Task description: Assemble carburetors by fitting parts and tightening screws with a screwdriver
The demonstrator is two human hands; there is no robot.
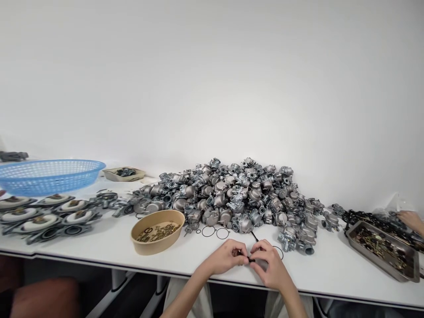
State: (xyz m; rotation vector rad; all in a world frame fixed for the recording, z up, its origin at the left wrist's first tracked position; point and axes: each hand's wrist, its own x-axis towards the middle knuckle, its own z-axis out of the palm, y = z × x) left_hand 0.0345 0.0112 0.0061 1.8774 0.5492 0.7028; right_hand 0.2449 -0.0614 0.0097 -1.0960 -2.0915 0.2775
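Note:
Near the front edge of the white table, my left hand [228,257] and my right hand [269,263] meet fingertip to fingertip. Both pinch a small black part [251,260] between them; most of it is hidden by the fingers. Just behind my right hand lies a thin black rod [254,236], and a black ring [278,252] shows beside that hand. Two thin black rings [223,233] and a smaller one lie flat behind my left hand. A large heap of grey metal carburetor-like parts [232,194] rises behind them.
Left of my hands stands a tan bowl [157,249] of small brass pieces. Farther left are assemblies with white rings [39,223] and a blue basket [53,176]. At right, a metal tray [402,274] holds small parts; another person's hand [410,220] reaches in behind it.

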